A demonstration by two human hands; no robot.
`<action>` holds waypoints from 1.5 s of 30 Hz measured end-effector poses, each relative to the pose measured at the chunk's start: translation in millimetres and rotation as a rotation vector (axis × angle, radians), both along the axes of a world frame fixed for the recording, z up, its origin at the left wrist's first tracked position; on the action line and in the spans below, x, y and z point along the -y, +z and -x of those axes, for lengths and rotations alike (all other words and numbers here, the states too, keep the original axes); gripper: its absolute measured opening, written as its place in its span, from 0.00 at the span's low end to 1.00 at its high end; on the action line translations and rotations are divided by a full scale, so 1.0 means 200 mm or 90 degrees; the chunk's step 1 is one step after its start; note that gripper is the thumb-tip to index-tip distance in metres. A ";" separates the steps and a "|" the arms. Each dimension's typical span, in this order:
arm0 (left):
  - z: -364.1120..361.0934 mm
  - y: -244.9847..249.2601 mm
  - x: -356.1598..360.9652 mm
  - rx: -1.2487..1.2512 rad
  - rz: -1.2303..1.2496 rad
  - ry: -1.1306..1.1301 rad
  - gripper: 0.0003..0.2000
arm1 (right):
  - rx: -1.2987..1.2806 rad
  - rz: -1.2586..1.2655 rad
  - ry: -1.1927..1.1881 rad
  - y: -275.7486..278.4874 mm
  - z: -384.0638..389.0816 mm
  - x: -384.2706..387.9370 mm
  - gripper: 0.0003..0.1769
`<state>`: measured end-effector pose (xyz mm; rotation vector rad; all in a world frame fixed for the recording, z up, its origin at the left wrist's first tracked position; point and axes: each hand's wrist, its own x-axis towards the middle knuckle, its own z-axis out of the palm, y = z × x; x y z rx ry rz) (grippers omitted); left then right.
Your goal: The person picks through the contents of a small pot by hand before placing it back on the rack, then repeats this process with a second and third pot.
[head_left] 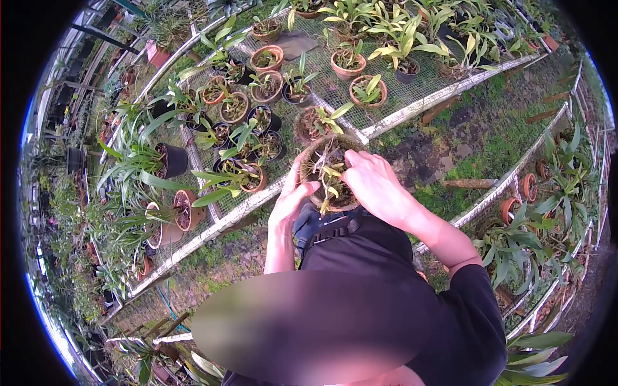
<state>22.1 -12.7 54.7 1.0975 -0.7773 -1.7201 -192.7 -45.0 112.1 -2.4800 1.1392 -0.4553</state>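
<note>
Close in front of my body is a round, brownish plant pot with a small yellow-green plant and dry roots in it. My left hand is wrapped round the left side of the pot, its thumb over the rim. Over the right side of the pot reaches my right hand, its fingers bent down together among the stems and potting matter. Whatever those fingertips pinch is hidden from me. Just beyond the pot, another potted plant stands at the bench corner.
A mesh-topped bench with a white edge carries several clay and black pots. At the left, a black pot and a tilted clay pot stand near the edge. More plants line a bench on the right.
</note>
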 end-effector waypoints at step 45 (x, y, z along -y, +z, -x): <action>-0.01 -0.11 -0.03 -0.040 -0.046 0.091 0.36 | 0.188 -0.018 -0.067 0.00 -0.01 -0.02 0.12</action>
